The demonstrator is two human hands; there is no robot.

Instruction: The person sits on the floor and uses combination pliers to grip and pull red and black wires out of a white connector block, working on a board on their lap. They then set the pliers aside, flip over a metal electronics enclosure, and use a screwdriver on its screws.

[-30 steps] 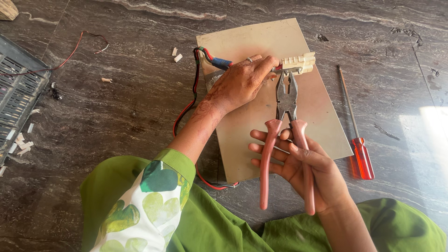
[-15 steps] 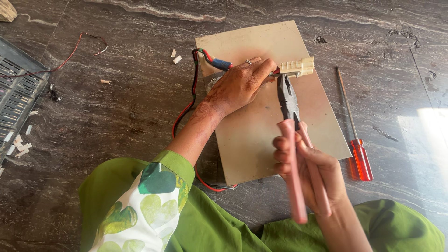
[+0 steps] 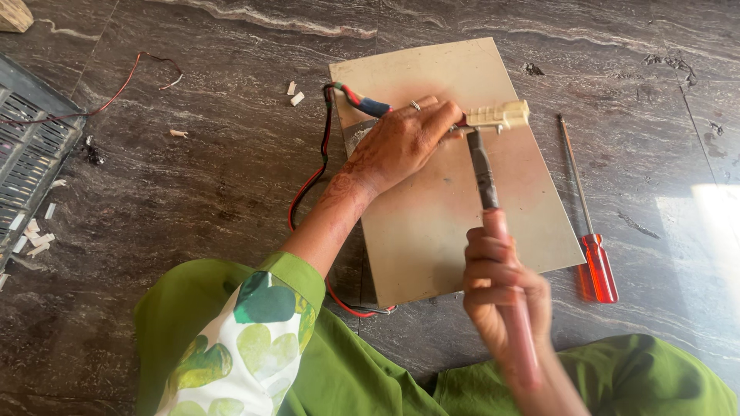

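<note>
Pliers with pink rubber handles (image 3: 486, 173) run straight to 12 o'clock from the right hand (image 3: 505, 289), fingers wrapped tight round them, nose touching the small cream plastic connector (image 3: 497, 115) that the left hand (image 3: 405, 142) pinches on the tan board (image 3: 432, 223).

You are working on a dark, white-veined stone floor (image 3: 193, 154). Bright daylight is falling across it at the right edge (image 3: 713, 231), and a dark slatted grille (image 3: 31, 154) is lying at left.

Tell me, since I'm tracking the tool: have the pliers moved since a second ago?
Yes. The pliers have turned edge-on with handles squeezed together in the right hand, nose still at the cream connector on the board.
</note>
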